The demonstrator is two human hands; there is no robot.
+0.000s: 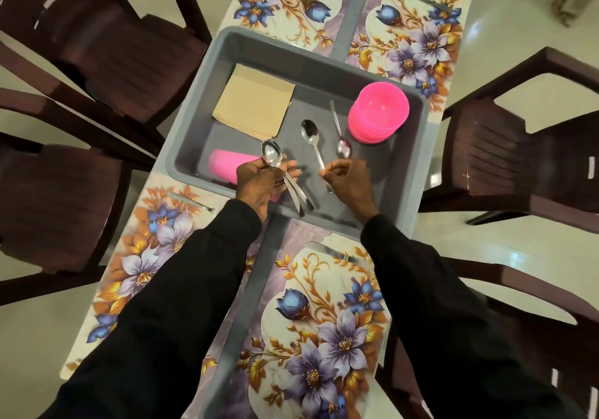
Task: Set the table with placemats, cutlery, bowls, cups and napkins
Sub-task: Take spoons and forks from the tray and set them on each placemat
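Black sleeves (181, 305); left hand (256, 181) grips 2 steel spoons (272, 156), right hand (348, 180) pinches 1 spoon (311, 136).

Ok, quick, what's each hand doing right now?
Left hand: holds the stacked spoons, fingers curled round the handles.
Right hand: pinches the handle end of a single spoon.

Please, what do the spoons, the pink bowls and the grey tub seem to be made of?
The spoons: metal, probably stainless steel, polished; their scoops mirror the light.
The pink bowls: plastic, it seems, smooth with a soft sheen and an even, bright colour.
The grey tub: likely moulded plastic, matt, with rounded corners and a thick rim.
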